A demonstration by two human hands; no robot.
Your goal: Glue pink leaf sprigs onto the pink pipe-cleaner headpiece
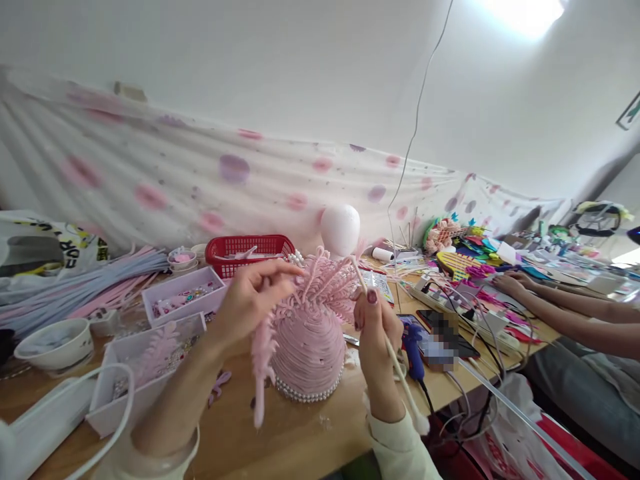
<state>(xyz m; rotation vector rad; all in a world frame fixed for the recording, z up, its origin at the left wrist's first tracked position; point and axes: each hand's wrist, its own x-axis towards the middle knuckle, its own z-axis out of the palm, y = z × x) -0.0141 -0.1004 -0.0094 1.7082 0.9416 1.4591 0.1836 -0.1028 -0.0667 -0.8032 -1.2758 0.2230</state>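
Observation:
My left hand (257, 297) reaches in from the left, thumb and index finger closing on a pink chenille stem (311, 275) at the top of a rounded pink headpiece (310, 350). Pink strands cover this piece, and a row of pearl beads (309, 396) rings its lower edge. Curled pink loops spread from its top, and a fuzzy pink strip (260, 373) hangs at its left. On the other side, my right hand (376, 330) pinches a pale chenille stem (359, 273). A pale cord with a fluffy end (421, 423) hangs below that hand; whether it is the same strand I cannot tell.
Left are white boxes of beads (185, 297), a bowl (55, 343) and bundled stems (100, 287). Behind stand a red basket (250, 243) and a white foam head (341, 230). A blue glue gun (413, 350), power strip (467, 320) and another person's arms (565, 300) are right.

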